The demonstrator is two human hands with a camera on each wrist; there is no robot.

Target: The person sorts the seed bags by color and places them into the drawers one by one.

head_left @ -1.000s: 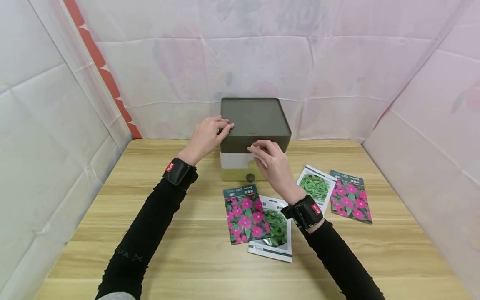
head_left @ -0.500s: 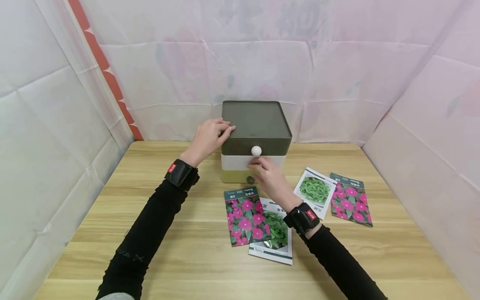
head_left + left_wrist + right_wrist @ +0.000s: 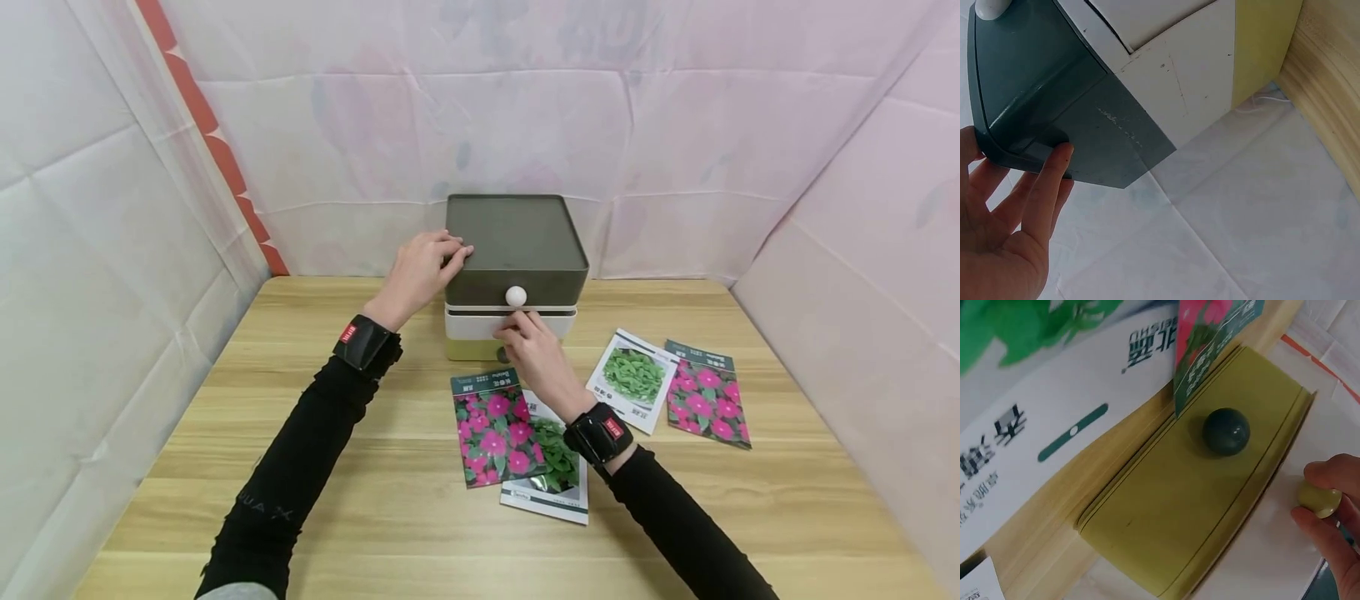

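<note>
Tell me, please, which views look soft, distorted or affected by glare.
Head view: evenly lit, wide-angle bend at the edges. Right wrist view: seed packet print blurred up close, green knob shows a small highlight. Left wrist view: sharp, bright, no glare.

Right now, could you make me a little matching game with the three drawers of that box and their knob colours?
Drawers:
1. top drawer
2. middle drawer
3. bottom drawer

Knobs:
A. dark green
B. white
C. pale yellow, pinched by the right hand

Pairs: 1-B, 2-C, 3-A
</note>
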